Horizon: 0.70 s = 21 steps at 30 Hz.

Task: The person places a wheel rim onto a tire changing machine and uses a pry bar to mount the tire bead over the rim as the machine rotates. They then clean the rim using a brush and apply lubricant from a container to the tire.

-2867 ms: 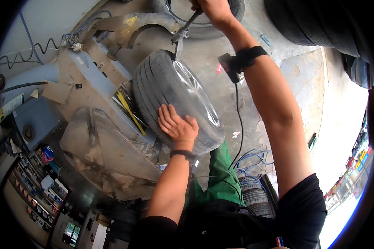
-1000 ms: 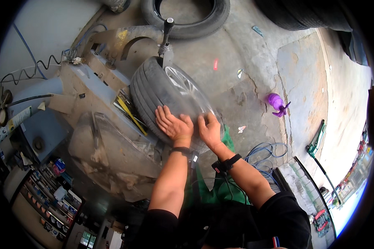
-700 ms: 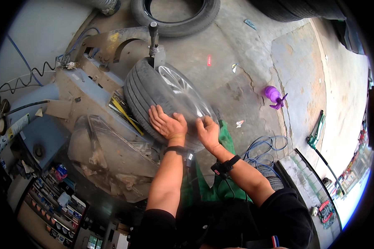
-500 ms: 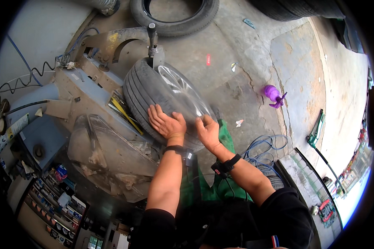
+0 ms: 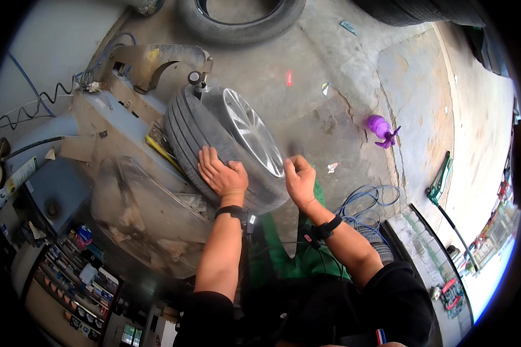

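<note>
A car wheel, a black tire (image 5: 186,124) on a silver spoked rim (image 5: 255,130), leans against a dusty grey tire-changing machine (image 5: 113,113). My left hand (image 5: 223,176) lies on the tire with its fingers stretched out and flat. At the wheel's right edge, my right hand (image 5: 300,182) is closed, thumb and curled fingers against the rim's edge; part of its grip is hidden. A lever with a round dark end (image 5: 195,77) stands at the top of the tire, beside the machine's curved arm (image 5: 156,63). Both wrists carry black straps.
Another tire (image 5: 243,29) lies on the concrete floor beyond the wheel. To the right are a purple spray bottle (image 5: 382,130), a coiled blue hose (image 5: 367,205) and a green floor jack (image 5: 440,178). A yellow-handled bar (image 5: 165,155) rests beside the machine.
The wheel has shifted left and its rim faces up more openly. The lever's end has dropped toward the tire. My left hand has slid slightly left, my right hand slightly right.
</note>
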Available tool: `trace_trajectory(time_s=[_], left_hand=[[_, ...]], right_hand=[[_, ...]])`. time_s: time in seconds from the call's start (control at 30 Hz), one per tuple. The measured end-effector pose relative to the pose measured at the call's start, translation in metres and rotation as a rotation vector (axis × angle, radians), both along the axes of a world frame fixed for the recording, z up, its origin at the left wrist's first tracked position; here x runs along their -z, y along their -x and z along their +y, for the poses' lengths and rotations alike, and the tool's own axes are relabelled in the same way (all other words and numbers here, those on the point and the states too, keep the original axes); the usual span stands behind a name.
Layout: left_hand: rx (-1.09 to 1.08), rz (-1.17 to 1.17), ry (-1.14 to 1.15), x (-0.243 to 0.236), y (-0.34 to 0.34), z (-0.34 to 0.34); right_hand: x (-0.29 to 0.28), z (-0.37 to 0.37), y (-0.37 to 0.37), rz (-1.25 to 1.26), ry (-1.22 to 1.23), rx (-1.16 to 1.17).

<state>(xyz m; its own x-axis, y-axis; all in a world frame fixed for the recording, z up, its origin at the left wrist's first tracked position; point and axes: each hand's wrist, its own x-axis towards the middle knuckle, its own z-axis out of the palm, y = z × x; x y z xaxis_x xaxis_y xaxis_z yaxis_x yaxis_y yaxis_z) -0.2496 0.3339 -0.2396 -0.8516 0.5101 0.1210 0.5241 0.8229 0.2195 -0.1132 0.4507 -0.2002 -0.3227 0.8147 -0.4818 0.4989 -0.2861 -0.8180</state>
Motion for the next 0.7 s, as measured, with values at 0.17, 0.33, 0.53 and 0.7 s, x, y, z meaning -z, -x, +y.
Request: trace_trajectory(time_s=[0.17, 0.33, 0.53, 0.7], left_hand=[[0.024, 0.012, -0.022, -0.003, 0.003, -0.001], [0.018, 0.018, -0.031, -0.002, 0.003, 0.000], [0.005, 0.002, -0.026, -0.002, 0.002, -0.003], [0.002, -0.023, -0.024, 0.000, 0.003, 0.000]], right_hand=[[0.004, 0.025, -0.001, -0.040, 0.032, -0.029], [0.018, 0.051, 0.017, 0.027, -0.076, -0.028], [0.035, 0.055, 0.016, 0.053, -0.038, -0.102], [0.036, 0.044, 0.015, 0.023, 0.002, -0.116]])
